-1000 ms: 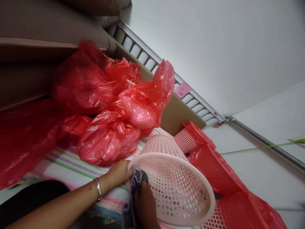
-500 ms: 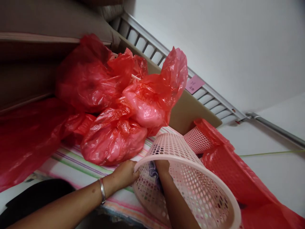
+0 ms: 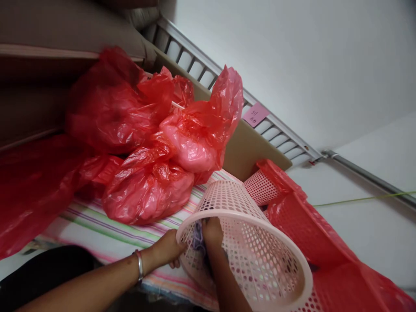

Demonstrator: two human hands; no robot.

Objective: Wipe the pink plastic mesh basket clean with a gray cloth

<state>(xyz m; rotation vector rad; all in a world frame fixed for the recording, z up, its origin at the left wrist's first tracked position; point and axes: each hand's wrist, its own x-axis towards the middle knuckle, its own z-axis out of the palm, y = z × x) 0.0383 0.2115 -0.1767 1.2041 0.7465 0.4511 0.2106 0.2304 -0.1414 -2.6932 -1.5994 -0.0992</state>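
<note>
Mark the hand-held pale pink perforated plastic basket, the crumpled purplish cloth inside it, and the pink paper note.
Pale pink basket [image 3: 260,258], head view: inner wall.
Purplish cloth [image 3: 197,238], head view: visible folds beside the right hand [image 3: 213,234].
Pink paper note [image 3: 255,114], head view: middle of its face.

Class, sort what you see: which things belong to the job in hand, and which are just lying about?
In use:
front basket, gripped by the left hand
cloth, held inside it by the right hand

Lying about:
red bags
basket behind
striped sheet
pink note
</note>
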